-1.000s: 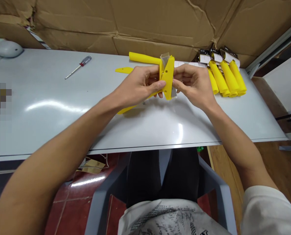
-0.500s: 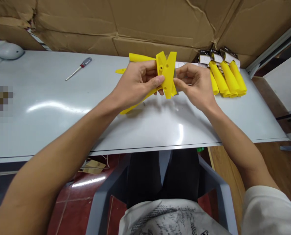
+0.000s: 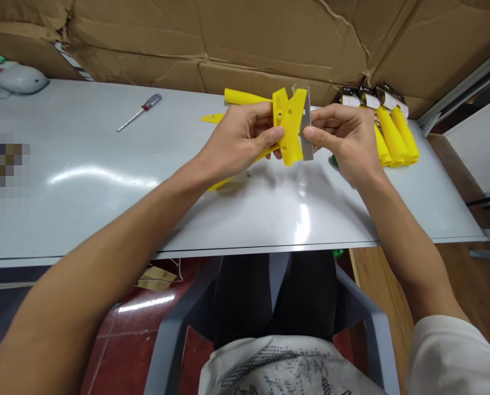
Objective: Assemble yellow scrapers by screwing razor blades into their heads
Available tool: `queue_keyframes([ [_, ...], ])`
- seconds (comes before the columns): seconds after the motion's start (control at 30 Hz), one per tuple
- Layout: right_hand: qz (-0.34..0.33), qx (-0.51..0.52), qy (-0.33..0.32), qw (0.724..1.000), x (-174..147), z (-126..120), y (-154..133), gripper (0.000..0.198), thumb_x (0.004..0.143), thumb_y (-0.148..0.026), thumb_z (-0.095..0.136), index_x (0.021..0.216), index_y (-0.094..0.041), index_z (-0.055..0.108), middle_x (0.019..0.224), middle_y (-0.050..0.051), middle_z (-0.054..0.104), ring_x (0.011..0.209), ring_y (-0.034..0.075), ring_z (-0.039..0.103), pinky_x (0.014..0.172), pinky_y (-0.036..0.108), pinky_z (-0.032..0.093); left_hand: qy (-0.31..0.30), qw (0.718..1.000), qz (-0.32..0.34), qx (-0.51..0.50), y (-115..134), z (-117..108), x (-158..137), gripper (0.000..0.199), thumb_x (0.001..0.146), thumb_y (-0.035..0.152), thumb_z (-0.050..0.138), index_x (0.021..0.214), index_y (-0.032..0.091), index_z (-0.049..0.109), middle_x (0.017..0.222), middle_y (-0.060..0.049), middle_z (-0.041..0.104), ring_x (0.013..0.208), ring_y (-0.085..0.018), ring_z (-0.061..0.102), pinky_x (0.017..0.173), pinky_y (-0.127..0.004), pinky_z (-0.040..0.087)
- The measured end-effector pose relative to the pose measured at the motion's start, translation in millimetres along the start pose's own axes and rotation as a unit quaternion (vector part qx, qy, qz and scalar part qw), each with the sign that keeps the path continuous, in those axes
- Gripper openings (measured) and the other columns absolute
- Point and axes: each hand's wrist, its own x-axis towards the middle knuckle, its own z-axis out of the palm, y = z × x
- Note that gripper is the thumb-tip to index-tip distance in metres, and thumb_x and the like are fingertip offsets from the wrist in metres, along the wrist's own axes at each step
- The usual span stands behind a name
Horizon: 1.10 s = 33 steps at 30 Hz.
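My left hand (image 3: 245, 134) is closed around a yellow plastic scraper (image 3: 292, 129), with its thumb pressed on the face of the flat, holed head. The head's two halves stand spread apart. A flat grey metal blade (image 3: 307, 131) stands upright along the head's right side, pinched by my right hand (image 3: 345, 137) between thumb and fingers. Behind my left hand a yellow tube-like handle (image 3: 247, 97) sticks out to the left. A pointed yellow piece (image 3: 212, 118) also shows there, and a yellow strip (image 3: 224, 184) juts out below. Fingers hide how these parts join.
A screwdriver (image 3: 140, 112) lies left of my hands on the white table (image 3: 105, 214). Several yellow handles with card labels (image 3: 396, 131) are grouped at the right. A small green thing (image 3: 333, 161) shows beside my right wrist. Cardboard (image 3: 261, 44) lines the back.
My right hand has drawn slightly to the right with the blade, so more of the blade shows beside the yellow head. The whole view has shifted a little.
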Motion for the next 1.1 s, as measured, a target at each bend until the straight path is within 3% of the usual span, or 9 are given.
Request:
queue_keyframes([
  [0.17, 0.001, -0.015, 0.022, 1.0, 0.6, 0.7, -0.7, 0.049, 0.077, -0.066, 0.115, 0.1, -0.03, 0.092, 0.093, 0.004, 0.086, 0.081, 0.024, 0.077, 0.071, 0.046, 0.067, 0.002, 1.0, -0.01, 0.002, -3.5, -0.4, 1.1, 0.043, 0.111, 0.067, 0.095, 0.118, 0.026, 0.084, 0.114, -0.008, 0.09, 0.099, -0.026, 0.084, 0.088, -0.044, 0.075],
  [0.4, -0.003, -0.046, -0.012, 0.999, 0.0, 10.6, 7.3, 0.069, 0.078, -0.089, 0.108, 0.096, -0.027, 0.083, 0.097, 0.006, 0.084, 0.082, 0.022, 0.075, 0.063, 0.04, 0.064, -0.001, 1.0, 0.003, -0.004, -6.1, 1.6, -0.5, 0.042, 0.11, 0.069, 0.095, 0.115, 0.028, 0.084, 0.117, -0.009, 0.09, 0.1, -0.029, 0.088, 0.084, -0.042, 0.076],
  [0.6, 0.018, -0.04, -0.007, 0.999, -2.9, 7.4, 8.5, 0.064, 0.082, -0.079, 0.111, 0.113, -0.026, 0.092, 0.098, 0.004, 0.086, 0.083, 0.018, 0.07, 0.073, 0.036, 0.062, 0.002, 1.0, -0.001, -0.017, -5.4, 4.0, -0.5, 0.047, 0.108, 0.073, 0.095, 0.115, 0.027, 0.088, 0.12, -0.008, 0.091, 0.103, -0.028, 0.087, 0.086, -0.041, 0.077],
  [0.8, 0.015, -0.056, 0.014, 0.998, -7.2, 18.1, 13.0, 0.058, 0.084, -0.078, 0.108, 0.099, -0.024, 0.092, 0.087, 0.001, 0.081, 0.077, 0.015, 0.068, 0.065, 0.029, 0.052, -0.012, 1.0, 0.003, -0.024, -12.1, 6.0, -1.0, 0.042, 0.108, 0.068, 0.097, 0.112, 0.028, 0.087, 0.119, -0.007, 0.091, 0.098, -0.024, 0.086, 0.085, -0.038, 0.075],
  [1.1, -0.001, -0.093, 0.02, 0.995, -9.8, 20.8, 14.5, 0.064, 0.089, -0.085, 0.1, 0.098, -0.023, 0.086, 0.08, 0.001, 0.077, 0.076, 0.017, 0.07, 0.063, 0.029, 0.047, 0.002, 1.0, 0.003, -0.011, -11.0, 6.5, -3.3, 0.047, 0.107, 0.073, 0.097, 0.115, 0.028, 0.089, 0.113, -0.007, 0.091, 0.091, -0.022, 0.084, 0.079, -0.034, 0.073],
])
